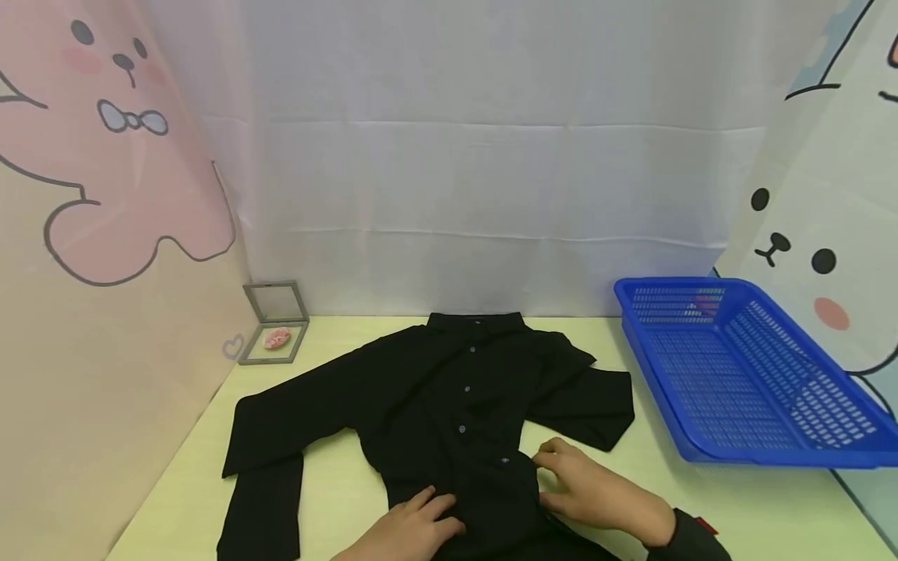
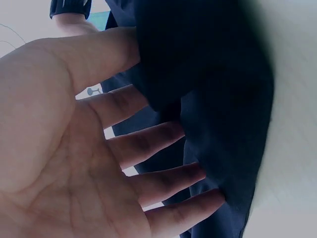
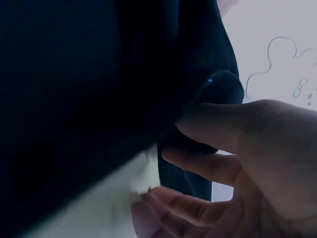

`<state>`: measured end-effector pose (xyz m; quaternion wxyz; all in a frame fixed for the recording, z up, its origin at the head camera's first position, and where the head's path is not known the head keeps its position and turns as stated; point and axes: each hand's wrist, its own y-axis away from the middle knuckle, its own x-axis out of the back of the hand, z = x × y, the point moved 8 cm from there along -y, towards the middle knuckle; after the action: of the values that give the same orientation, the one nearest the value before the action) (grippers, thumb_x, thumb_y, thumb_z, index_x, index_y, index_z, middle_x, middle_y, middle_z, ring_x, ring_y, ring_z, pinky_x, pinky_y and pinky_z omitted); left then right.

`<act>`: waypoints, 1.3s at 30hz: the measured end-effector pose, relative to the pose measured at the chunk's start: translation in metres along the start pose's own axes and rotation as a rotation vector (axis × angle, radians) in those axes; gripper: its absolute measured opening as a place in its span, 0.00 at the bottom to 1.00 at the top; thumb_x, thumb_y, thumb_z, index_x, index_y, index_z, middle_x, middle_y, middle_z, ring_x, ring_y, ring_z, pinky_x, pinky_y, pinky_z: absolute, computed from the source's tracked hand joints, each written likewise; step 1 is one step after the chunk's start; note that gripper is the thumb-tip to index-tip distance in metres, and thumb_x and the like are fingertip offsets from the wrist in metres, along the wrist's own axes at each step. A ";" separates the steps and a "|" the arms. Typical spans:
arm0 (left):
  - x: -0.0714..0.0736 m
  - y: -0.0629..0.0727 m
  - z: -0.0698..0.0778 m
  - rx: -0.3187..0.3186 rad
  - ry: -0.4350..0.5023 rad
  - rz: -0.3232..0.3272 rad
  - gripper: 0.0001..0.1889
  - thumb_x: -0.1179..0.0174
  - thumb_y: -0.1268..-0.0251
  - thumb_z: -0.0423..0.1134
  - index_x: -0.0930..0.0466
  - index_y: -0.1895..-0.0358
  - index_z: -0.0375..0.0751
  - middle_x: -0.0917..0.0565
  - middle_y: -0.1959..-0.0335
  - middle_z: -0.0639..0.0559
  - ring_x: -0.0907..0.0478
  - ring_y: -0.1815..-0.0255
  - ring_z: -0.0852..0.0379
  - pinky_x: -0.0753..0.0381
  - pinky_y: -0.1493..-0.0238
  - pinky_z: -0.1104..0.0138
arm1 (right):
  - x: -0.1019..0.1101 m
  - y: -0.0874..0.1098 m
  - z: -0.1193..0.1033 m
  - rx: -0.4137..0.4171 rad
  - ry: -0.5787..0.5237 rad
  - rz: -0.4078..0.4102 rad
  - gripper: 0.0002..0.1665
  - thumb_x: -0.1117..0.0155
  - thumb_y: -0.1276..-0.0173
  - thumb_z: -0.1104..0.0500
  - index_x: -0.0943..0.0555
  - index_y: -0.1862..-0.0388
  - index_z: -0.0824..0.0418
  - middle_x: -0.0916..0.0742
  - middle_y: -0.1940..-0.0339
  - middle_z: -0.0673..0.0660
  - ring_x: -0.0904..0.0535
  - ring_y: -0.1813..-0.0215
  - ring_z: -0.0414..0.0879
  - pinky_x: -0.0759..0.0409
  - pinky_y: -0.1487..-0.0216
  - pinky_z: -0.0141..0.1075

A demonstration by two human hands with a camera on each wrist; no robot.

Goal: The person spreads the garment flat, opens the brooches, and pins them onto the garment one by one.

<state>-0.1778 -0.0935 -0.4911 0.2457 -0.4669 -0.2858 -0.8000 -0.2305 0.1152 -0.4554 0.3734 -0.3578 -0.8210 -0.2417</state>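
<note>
A black button-up shirt [image 1: 435, 405] lies front up, collar at the far side, its lower part running out of the head view at the bottom. Across the shirt's lower left front rests my left hand [image 1: 414, 527], fingers spread. The left wrist view shows those fingers [image 2: 163, 183] nearly straight against the dark cloth, with the thumb tip hidden behind a fold. At the shirt's right side edge, below the last visible button, my right hand [image 1: 585, 487] pinches the cloth. In the right wrist view the thumb [image 3: 213, 121] goes in at the fold and its tip is hidden.
A blue plastic basket [image 1: 684, 436] stands at the right of the pale yellow table [image 1: 337, 475]. At the back left is a small grey open-lidded case [image 1: 276, 302] holding a pink item [image 1: 277, 338]. White and printed curtains [image 1: 491, 179] enclose the back and sides.
</note>
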 end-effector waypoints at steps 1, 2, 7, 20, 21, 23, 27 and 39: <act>0.002 0.001 0.002 0.010 0.009 -0.002 0.26 0.38 0.33 0.67 0.18 0.38 0.59 0.25 0.30 0.50 0.25 0.31 0.35 0.15 0.44 0.53 | -0.002 -0.001 -0.003 0.022 -0.024 -0.010 0.15 0.29 0.29 0.54 0.16 0.46 0.55 0.20 0.47 0.54 0.23 0.55 0.42 0.21 0.56 0.38; 0.003 0.002 0.003 0.007 0.007 0.000 0.26 0.38 0.33 0.66 0.18 0.38 0.59 0.25 0.30 0.50 0.25 0.31 0.35 0.15 0.45 0.53 | -0.004 -0.003 -0.005 0.036 -0.057 -0.023 0.14 0.31 0.28 0.54 0.16 0.46 0.54 0.20 0.49 0.53 0.25 0.58 0.39 0.22 0.59 0.35; 0.003 0.003 0.004 -0.004 -0.016 0.012 0.26 0.38 0.32 0.66 0.18 0.39 0.57 0.24 0.32 0.50 0.24 0.32 0.35 0.14 0.47 0.54 | -0.016 -0.012 -0.019 0.156 -0.148 -0.082 0.06 0.39 0.25 0.63 0.20 0.52 0.56 0.19 0.61 0.47 0.28 0.67 0.30 0.25 0.67 0.31; -0.003 0.007 -0.006 -0.089 0.021 0.062 0.28 0.44 0.29 0.68 0.18 0.39 0.54 0.24 0.31 0.47 0.24 0.33 0.32 0.15 0.42 0.53 | -0.019 -0.010 -0.025 0.072 -0.272 -0.118 0.13 0.35 0.32 0.71 0.26 0.65 0.54 0.22 0.71 0.43 0.26 0.69 0.30 0.23 0.67 0.29; -0.002 0.010 -0.009 -0.097 0.039 0.067 0.27 0.43 0.29 0.67 0.18 0.39 0.53 0.24 0.30 0.47 0.24 0.33 0.31 0.15 0.41 0.53 | -0.017 -0.008 -0.024 0.075 -0.275 -0.122 0.12 0.36 0.32 0.71 0.25 0.65 0.55 0.21 0.70 0.43 0.25 0.69 0.30 0.22 0.67 0.29; -0.001 0.015 -0.013 -0.094 0.073 0.057 0.26 0.42 0.28 0.65 0.19 0.39 0.54 0.25 0.29 0.47 0.25 0.32 0.31 0.17 0.39 0.54 | -0.011 -0.004 -0.022 0.081 -0.267 -0.125 0.11 0.35 0.32 0.71 0.24 0.64 0.55 0.21 0.69 0.43 0.24 0.68 0.30 0.21 0.66 0.29; -0.005 0.021 -0.024 -0.084 0.132 0.042 0.24 0.42 0.28 0.65 0.19 0.39 0.56 0.26 0.28 0.47 0.27 0.31 0.30 0.18 0.37 0.52 | 0.003 0.008 -0.018 0.092 -0.200 -0.089 0.09 0.34 0.30 0.68 0.23 0.62 0.55 0.20 0.68 0.41 0.26 0.68 0.30 0.24 0.68 0.29; -0.002 0.032 -0.026 -0.016 0.163 -0.011 0.22 0.40 0.28 0.62 0.19 0.40 0.58 0.26 0.28 0.46 0.27 0.30 0.31 0.18 0.38 0.52 | 0.034 0.031 -0.019 0.079 -0.182 0.013 0.05 0.37 0.26 0.65 0.21 0.59 0.56 0.20 0.69 0.41 0.27 0.68 0.29 0.25 0.70 0.29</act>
<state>-0.1719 -0.1341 -0.4958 0.2600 -0.4006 -0.2608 -0.8390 -0.2145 0.1355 -0.4133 0.3126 -0.3684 -0.8582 -0.1731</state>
